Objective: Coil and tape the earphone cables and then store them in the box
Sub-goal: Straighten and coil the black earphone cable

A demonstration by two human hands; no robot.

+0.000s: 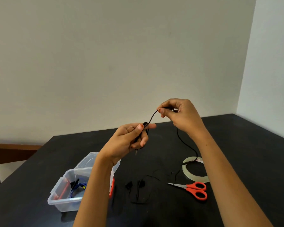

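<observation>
My left hand (131,140) grips a small bundle of black earphone cable (150,119) above the table, the jack plug hanging just below my fingers. My right hand (179,115), higher and to the right, pinches the same cable. From there the cable drops to the black table and trails across the clear tape roll (196,169). Its earbuds (138,185) lie loose on the table in front of me. A clear plastic box (67,190) stands at the left, open, with a blue cable (77,188) inside; my left forearm hides part of it.
Red-handled scissors (192,189) lie shut to the right of the earbuds, just in front of the tape roll. The box's clear lid (88,159) rests behind the box. The table edge runs along the left, with a wooden rail (11,149) beyond it.
</observation>
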